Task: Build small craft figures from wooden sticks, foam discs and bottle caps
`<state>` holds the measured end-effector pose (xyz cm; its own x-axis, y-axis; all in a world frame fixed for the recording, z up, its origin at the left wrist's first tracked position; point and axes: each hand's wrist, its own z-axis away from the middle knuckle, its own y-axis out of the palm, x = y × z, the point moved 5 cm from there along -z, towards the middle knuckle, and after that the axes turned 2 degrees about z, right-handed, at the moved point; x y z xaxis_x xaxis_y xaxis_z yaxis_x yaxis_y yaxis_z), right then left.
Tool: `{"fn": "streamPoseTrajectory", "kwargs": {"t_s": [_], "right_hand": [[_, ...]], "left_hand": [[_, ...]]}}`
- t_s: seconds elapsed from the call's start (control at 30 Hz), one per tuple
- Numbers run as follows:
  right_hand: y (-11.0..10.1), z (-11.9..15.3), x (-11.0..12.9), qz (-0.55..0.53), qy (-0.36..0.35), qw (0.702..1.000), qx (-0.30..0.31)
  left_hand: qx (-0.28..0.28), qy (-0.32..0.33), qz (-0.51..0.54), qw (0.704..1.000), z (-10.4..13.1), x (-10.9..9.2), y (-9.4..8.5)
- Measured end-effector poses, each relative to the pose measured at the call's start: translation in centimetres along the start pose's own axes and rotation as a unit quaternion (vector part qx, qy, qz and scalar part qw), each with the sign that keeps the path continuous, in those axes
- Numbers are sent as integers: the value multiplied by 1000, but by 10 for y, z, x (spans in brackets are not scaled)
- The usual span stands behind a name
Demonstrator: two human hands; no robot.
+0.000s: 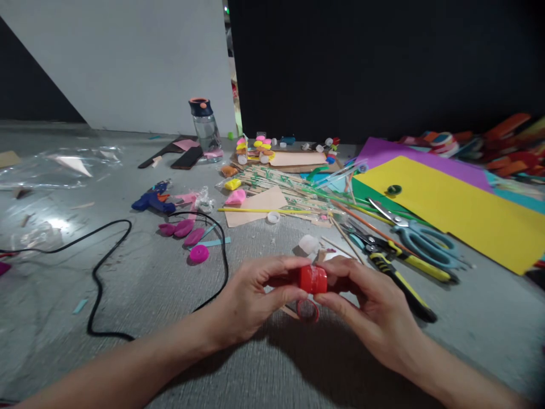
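Observation:
My left hand and my right hand meet in front of me over the grey floor. Both pinch a small red bottle cap between thumb and fingertips, left fingers on its left side, right fingers on its right. Just below the cap a thin red ring lies on the floor, partly hidden by my fingers. A white bottle cap sits just beyond my hands.
Yellow-handled pliers and blue scissors lie to the right, beside yellow foam sheet. A black cable loops at left near a blue glue gun, pink pieces. Wooden sticks, a water bottle lie farther back.

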<state>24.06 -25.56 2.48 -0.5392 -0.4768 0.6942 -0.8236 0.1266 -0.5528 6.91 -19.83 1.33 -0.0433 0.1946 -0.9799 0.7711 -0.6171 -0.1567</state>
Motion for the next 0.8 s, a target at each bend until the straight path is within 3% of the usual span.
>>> {"fn": "streamPoseTrajectory", "kwargs": {"t_s": [0.13, 0.27, 0.4, 0.5, 0.6, 0.7, 0.8], "right_hand": [[0, -1, 1, 27, -26, 999, 8], [-2, -3, -4, -23, 21, 999, 1], [-5, -6, -14, -70, 85, 993, -50], [-1, -9, -18, -45, 103, 993, -27], [1, -12, -17, 5, 79, 997, -1], [-4, -17, -16, 66, 68, 995, -23], [-11, -25, -15, 61, 78, 994, -39]], "left_hand": [[6, 12, -9, 1000, 0, 1, 2], [-2, 6, 41, 999, -4, 1, 2], [-103, 1, 70, 992, -15, 6, -16], [-157, 15, 84, 984, -25, 14, -31], [-153, 10, 94, 984, -32, 27, -39], [-139, 20, 51, 989, -36, 38, -43], [-126, 53, -19, 990, -35, 41, -45]]}}
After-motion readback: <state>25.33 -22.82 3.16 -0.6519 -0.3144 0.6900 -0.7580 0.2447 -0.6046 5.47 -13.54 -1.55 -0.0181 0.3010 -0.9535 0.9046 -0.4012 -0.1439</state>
